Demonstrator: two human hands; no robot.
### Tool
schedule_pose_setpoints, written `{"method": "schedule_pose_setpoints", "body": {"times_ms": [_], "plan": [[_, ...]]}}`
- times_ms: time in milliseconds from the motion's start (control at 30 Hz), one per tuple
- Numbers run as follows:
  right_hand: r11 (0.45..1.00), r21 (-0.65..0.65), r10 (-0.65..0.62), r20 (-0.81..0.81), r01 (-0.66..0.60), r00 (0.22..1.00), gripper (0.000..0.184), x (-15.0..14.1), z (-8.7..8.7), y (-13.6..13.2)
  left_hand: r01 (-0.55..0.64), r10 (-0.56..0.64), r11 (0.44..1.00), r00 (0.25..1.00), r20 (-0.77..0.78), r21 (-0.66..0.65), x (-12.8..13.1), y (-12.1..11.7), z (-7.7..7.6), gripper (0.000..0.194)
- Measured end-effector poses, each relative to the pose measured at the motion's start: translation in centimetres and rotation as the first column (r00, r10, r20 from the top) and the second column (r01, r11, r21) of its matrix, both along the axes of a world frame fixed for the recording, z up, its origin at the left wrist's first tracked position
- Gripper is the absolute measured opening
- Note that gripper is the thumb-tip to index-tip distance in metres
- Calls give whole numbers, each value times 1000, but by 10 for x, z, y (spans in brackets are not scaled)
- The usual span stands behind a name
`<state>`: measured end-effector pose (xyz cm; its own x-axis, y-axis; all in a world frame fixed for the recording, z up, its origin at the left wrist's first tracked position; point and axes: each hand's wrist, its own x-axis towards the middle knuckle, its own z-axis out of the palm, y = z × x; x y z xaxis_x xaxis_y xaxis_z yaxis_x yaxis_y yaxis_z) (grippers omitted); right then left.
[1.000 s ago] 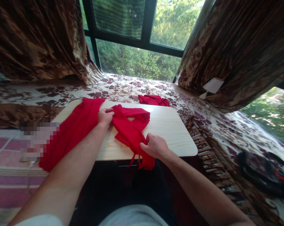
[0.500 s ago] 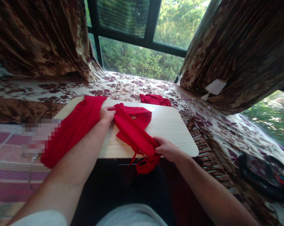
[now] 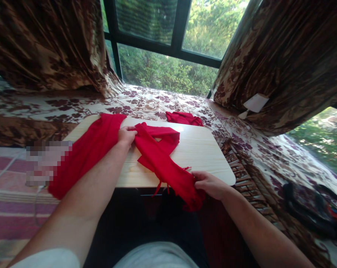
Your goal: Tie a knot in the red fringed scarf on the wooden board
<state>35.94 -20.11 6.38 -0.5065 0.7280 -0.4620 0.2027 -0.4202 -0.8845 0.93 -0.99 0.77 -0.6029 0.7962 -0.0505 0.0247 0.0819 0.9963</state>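
Note:
A long red scarf (image 3: 157,156) lies across a small light wooden table (image 3: 202,149), folded over itself near the middle, with one end hanging off the left side. My left hand (image 3: 126,134) is closed on the scarf at the fold near the table's far middle. My right hand (image 3: 210,183) grips the scarf's fringed end just past the table's near right edge, stretching that length taut and diagonal.
A second red cloth (image 3: 183,118) sits bunched beyond the table's far edge on the floral bedspread (image 3: 146,102). Brown patterned curtains (image 3: 280,56) flank a dark-framed window (image 3: 168,48). A dark bag (image 3: 310,208) lies at right and a striped blanket (image 3: 12,212) at left.
My right hand has pulled the scarf's fringed end to the right and off the table's near edge, drawing that length straight. My left hand stays on the fold.

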Motion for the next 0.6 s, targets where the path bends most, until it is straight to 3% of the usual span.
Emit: {"method": "schedule_pose_setpoints", "body": {"times_ms": [100,167,200,267,333,400,500,600], "plan": [[998,45,35,76,-39,997,33,6,3,3,16,-16,1000,1000,-15,-11,-1,0,1,32],[976,204,12,293,-75,956,29,13,4,14,24,-25,999,999,-27,-21,-3,0,-1,36],[943,319,-54,420,-92,906,27,17,4,24,18,-19,999,999,-34,-27,-4,-1,-1,40],[802,588,-329,575,-99,749,20,23,3,47,-30,27,999,997,-73,-41,-4,-2,-3,51],[687,722,-529,577,-85,623,17,25,-1,73,-108,98,993,983,-155,-57,-4,-7,-3,62],[620,782,-607,534,-70,588,18,22,-9,95,-165,146,984,959,-244,-61,-3,-14,-2,67],[608,793,-630,516,-45,580,19,12,-26,117,-168,148,986,917,-371,-20,-1,-28,3,63],[612,791,-675,527,-6,516,21,3,-40,125,-123,118,992,859,-499,23,0,-47,8,49]]}}
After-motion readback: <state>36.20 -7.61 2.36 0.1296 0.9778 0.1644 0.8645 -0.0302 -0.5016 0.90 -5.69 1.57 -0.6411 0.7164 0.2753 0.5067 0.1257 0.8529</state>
